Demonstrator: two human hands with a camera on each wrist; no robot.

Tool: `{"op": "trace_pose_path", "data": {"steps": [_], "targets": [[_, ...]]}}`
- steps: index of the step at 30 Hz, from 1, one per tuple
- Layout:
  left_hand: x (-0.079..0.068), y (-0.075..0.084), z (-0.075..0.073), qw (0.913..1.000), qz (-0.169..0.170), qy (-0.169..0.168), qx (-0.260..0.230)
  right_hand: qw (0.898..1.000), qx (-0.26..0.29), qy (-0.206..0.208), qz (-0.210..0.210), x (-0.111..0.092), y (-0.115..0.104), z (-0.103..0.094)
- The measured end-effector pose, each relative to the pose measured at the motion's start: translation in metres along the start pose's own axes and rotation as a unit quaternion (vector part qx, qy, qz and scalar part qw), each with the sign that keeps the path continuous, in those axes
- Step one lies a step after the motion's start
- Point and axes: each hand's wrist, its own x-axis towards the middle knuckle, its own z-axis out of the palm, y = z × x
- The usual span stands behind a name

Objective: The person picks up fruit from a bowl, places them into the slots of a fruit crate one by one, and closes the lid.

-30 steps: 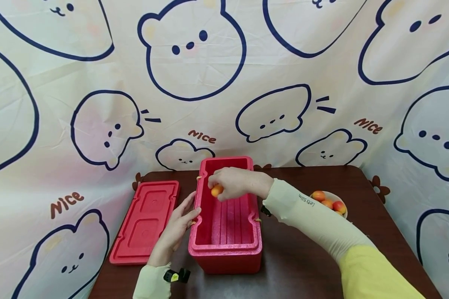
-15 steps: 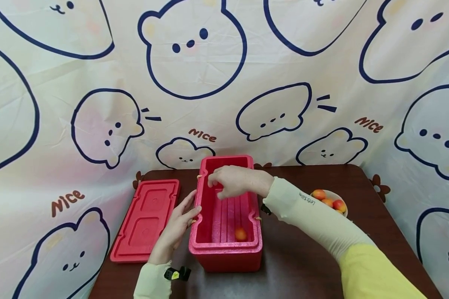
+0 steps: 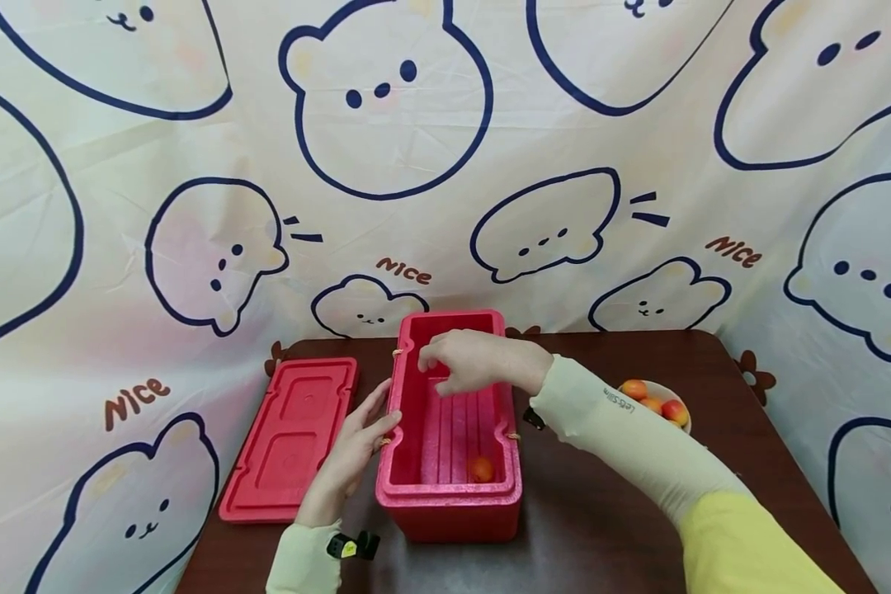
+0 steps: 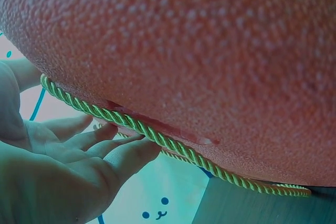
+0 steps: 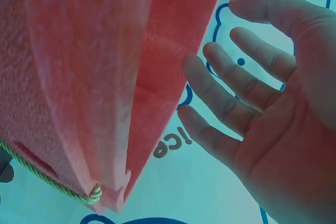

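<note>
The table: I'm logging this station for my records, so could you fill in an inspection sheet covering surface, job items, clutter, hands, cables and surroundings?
Surface: dark table, bearing everything listed below.
Job items: red box, uncovered, with one orange fruit on its floor at the near end; lid lying flat to its left; bowl to its right, holding several more.
Clutter: nothing seen.
Hands: left hand at the box's left side, fingertips by its rope; right hand over the opening, fingers slightly bent, holding nothing.
Cables: nothing seen.
Surroundings: pale curtain behind, printed with blue-outlined animals and the word "Nice".
</note>
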Motion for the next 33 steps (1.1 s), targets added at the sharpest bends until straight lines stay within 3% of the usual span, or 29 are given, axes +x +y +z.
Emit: {"op": "trace_pose_path", "data": {"steps": [8,14,17,28,33], "targets": [[0.000,-0.001,-0.001,1.0000,0.008,-0.001,-0.001,0.999,0.020,0.048,0.006,-0.023,0.012,-0.016],[0.001,-0.002,-0.001,1.0000,0.009,0.000,0.002,0.993,0.063,0.095,0.040,-0.050,0.033,-0.029],[0.001,-0.002,-0.001,1.0000,0.007,0.000,0.003,0.989,0.078,0.112,0.060,-0.065,0.048,-0.034],[0.002,-0.005,-0.002,0.9999,0.010,-0.003,-0.005,0.975,0.047,0.156,0.151,-0.126,0.113,-0.040],[0.003,-0.005,-0.001,0.9999,0.011,-0.001,-0.003,0.964,0.075,0.160,0.201,-0.157,0.146,-0.035]]}}
